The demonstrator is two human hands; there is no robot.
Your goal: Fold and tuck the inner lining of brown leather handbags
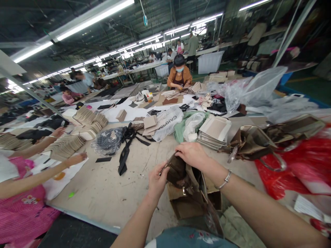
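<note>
The brown bag (181, 206) sits at the near side of the worktable (103, 193), where the left hand (157, 181) pinches the left part of its upper edge between thumb and fingers, and the right hand (192, 155) grips the same edge farther along, fingers bent over it and thumb hidden. To the right of the bag lies red plastic (297, 162); black straps (126, 151) lie to its left. Beyond the bag are a stack of beige panels (214, 129), a printed plastic bag (169, 120) and, farthest, a co-worker in orange (172, 77).
</note>
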